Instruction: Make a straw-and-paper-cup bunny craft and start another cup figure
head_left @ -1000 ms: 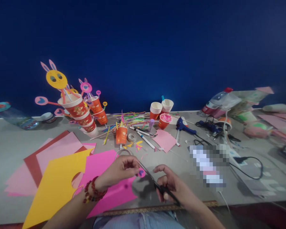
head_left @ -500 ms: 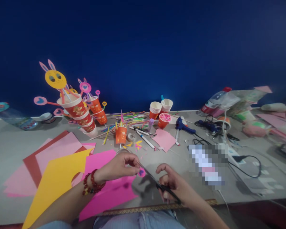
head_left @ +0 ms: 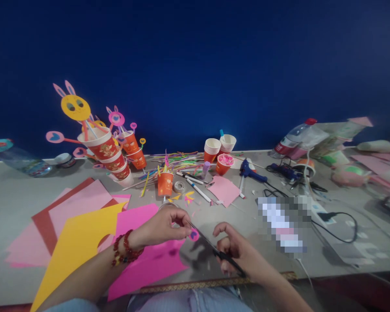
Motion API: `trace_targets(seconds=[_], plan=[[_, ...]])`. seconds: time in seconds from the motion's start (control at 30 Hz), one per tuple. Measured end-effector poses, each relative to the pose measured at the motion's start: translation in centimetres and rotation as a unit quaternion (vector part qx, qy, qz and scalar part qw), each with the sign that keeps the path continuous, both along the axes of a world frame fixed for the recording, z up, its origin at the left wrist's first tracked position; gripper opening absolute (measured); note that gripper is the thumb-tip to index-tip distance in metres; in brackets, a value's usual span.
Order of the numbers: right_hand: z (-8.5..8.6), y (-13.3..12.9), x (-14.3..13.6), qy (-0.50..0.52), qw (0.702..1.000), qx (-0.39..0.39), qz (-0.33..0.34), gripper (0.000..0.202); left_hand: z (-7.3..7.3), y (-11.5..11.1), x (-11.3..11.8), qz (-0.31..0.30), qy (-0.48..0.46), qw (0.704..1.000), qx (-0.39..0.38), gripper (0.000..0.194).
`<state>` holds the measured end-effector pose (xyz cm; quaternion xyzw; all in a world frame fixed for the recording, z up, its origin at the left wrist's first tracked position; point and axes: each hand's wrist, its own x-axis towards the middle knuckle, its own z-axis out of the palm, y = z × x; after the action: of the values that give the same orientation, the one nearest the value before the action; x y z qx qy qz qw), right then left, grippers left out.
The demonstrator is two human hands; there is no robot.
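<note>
My left hand pinches a small round pink paper piece with a purple heart on it. In my right hand is a pair of scissors with black handles; the fingers are in and around the handles. The blades point up and left, their tips close to my left fingertips and the pink piece. Under my left hand lies bright pink paper, and beside it a yellow sheet with a rounded cut-out.
Decorated paper cups with a yellow rabbit face stand at back left. Behind my hands are an orange cup, a tape roll, pens, pipe cleaners and paper scraps. A blue glue gun, cables and a bottle are on the right.
Almost nothing differs. The round pink piece and the scissors have shifted very slightly; both hands keep their hold.
</note>
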<state>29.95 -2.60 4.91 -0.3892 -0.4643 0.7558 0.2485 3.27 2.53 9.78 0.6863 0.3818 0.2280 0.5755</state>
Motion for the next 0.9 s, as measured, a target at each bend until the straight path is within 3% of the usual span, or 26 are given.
trace_targets(seconds=[0.4,0.9], plan=[[0.13,-0.03,-0.08,-0.011,0.999,0.033,0.007,0.069,0.37,-0.03,0.17,0.001,0.022,1.0,0.01,0.011],[-0.14,0.02,-0.22,-0.01,0.999,0.027,-0.035,0.066,0.46,0.04,0.23,0.007,0.007,0.999,-0.031,0.015]])
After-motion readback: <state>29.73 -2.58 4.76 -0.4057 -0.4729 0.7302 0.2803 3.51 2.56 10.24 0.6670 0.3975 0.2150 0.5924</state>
